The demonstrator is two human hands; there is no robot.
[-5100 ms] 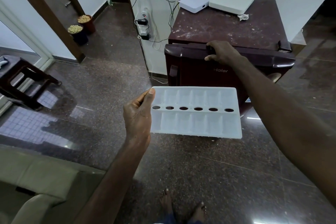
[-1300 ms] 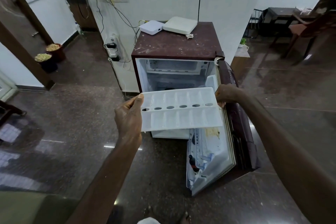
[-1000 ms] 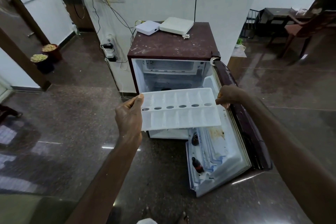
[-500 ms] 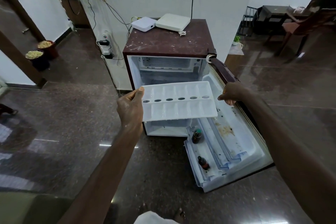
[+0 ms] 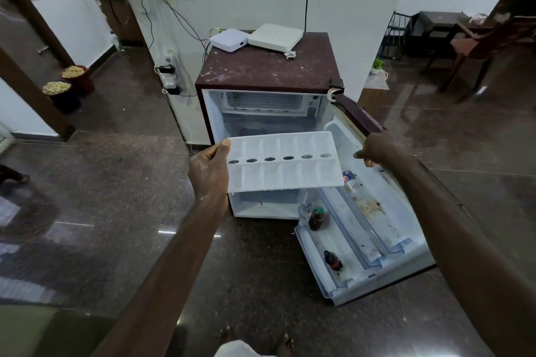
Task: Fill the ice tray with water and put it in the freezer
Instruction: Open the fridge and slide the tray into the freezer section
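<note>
Wider open now, the fridge door (image 5: 377, 229) is gripped at its edge by the right hand (image 5: 374, 149). The left hand (image 5: 207, 172) pinches the ice tray (image 5: 282, 164), level before the open fridge (image 5: 266, 66); door shelves (image 5: 359, 243) hold small bottles (image 5: 333, 260).

A dark, polished stone floor (image 5: 116, 182) carries a small maroon fridge (image 5: 266, 69), whose door (image 5: 377, 240) hangs open to its right. At the back of the fridge's top a small white box (image 5: 229, 39) and a larger flat box (image 5: 275, 37) lie side by side. Well to the fridge's left, two pots (image 5: 58, 93) stand on the floor. The door's shelves hold two dark bottles (image 5: 317, 217) upright.
</note>
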